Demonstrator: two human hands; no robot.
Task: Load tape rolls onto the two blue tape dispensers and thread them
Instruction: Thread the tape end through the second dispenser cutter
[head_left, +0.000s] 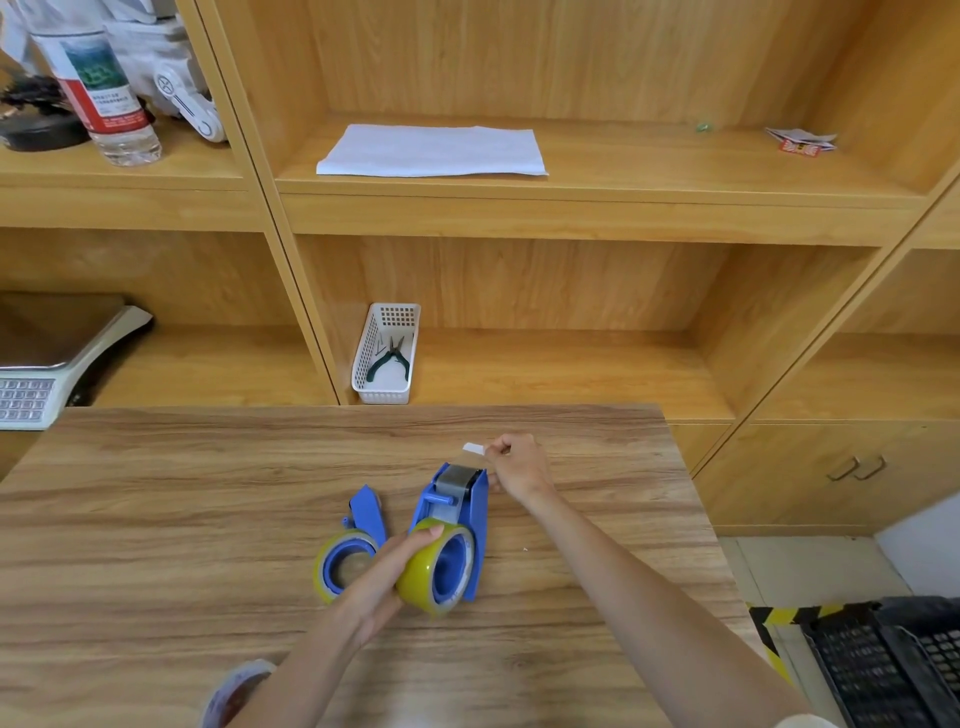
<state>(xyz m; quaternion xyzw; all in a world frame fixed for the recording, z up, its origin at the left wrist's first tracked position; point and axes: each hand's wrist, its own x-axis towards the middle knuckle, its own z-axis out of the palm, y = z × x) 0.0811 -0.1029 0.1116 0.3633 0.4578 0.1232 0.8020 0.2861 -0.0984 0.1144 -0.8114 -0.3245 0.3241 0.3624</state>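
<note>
The left hand (387, 569) grips the tape roll (423, 577) on the right dispenser (480, 499). The right hand (519, 465) pinches the tape end (474, 449) at its far side.

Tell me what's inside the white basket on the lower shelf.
The white basket holds green-handled pliers lying on its floor. A thin metal item beside them is too small to identify. Its near wall hides the front of the floor.

Two blue tape dispensers on the wooden table: the right dispenser (467, 512) stands on its side carrying a yellowish tape roll (434, 569), its clear tape end with white tab (474, 449) drawn past the front, and the left dispenser (366, 514) lies flat, holding a second yellowish roll (340, 564).
</note>
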